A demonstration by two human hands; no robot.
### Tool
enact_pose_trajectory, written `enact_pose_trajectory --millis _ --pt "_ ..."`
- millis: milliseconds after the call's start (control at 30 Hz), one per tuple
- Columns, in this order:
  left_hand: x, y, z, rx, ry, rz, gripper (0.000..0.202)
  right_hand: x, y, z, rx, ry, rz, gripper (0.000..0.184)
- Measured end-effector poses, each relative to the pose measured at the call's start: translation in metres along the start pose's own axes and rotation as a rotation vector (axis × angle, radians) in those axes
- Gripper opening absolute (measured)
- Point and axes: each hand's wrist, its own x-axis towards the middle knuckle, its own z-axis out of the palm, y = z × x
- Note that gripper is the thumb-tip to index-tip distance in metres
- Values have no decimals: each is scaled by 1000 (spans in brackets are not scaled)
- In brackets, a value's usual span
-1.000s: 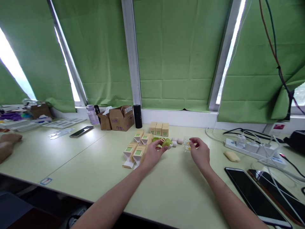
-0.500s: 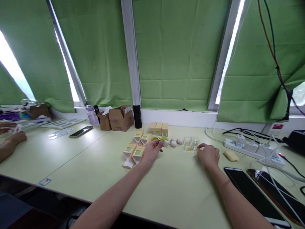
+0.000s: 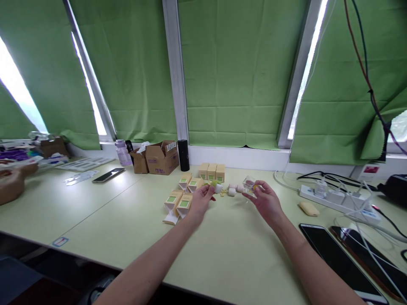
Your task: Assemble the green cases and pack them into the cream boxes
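Note:
My left hand (image 3: 199,202) rests on the pale green table (image 3: 104,212) with its fingertips pinched on a small green and white cap (image 3: 217,185). Beside it lie several tan cartons with green labels (image 3: 178,202), and three more stand upright behind (image 3: 212,171). My right hand (image 3: 266,201) is lifted a little off the table and holds a small clear plastic case (image 3: 249,184) between thumb and fingers. Two white plugs (image 3: 234,189) and a tiny yellow piece (image 3: 223,193) lie between my hands.
Open cardboard boxes (image 3: 161,157), a black cylinder (image 3: 183,155) and a purple bottle (image 3: 121,152) stand by the window. A phone (image 3: 108,175) lies left. A power strip with cables (image 3: 337,197), a yellow bar (image 3: 309,208) and two dark tablets (image 3: 341,260) lie right. Another person's hand (image 3: 12,184) is far left.
My right hand came back from the right and lifted the clear case off the table. My left hand stayed by the green cap. The other person's hand shifted at far left.

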Motion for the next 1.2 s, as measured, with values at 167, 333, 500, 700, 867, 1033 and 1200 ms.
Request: enact_pose_trajectory --millis 167,333,500,700,867,1033,1200 --pt "1 -3 -1 -10 7 28 56 -23 4 26 340 -222 278 41" --pt "0 -2 -1 -17 -8 34 55 -32 13 37 337 -268 324 46" --pt "-1 0 1 -36 -10 35 54 -36 16 42 279 -247 264 50" --pt "-1 -1 0 -14 -26 40 54 -34 24 42 2 -235 154 61" --pt "-4 4 2 -10 -27 39 52 -38 29 47 -257 -183 22 61" --pt "-8 11 5 26 -46 56 50 -42 29 51 -274 -153 11 63" --pt "-9 10 4 54 -71 62 51 -37 32 49 -158 -179 45 65"
